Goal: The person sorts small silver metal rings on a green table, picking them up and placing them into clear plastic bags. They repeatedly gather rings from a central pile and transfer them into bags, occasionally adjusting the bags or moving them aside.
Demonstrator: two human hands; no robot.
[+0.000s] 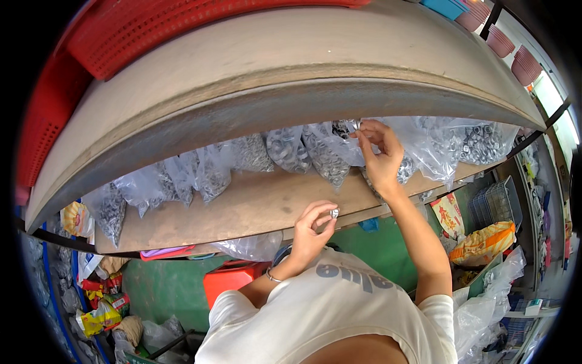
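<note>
My left hand (312,233) is closed, pinching a small shiny metal piece (334,213) between thumb and fingertips just over the shelf's front edge. It looks short and rounded, but its exact kind is too small to tell. Farther in and to the right, my right hand (382,158) reaches among clear plastic bags under the upper board. Its thumb and fingers close on another silvery metal piece (356,125), partly hidden by the fingers. Beside that hand stands a bag of small metal parts (327,159), and another bag of parts (288,151) sits left of it.
An upper wooden board (315,48) overhangs the lower wooden shelf (260,206). More bags of metal parts (482,142) stand at the right. Red baskets (163,30) rest on top at the left. Below are a red stool-like box (233,279) and an orange sack (485,242) on the right.
</note>
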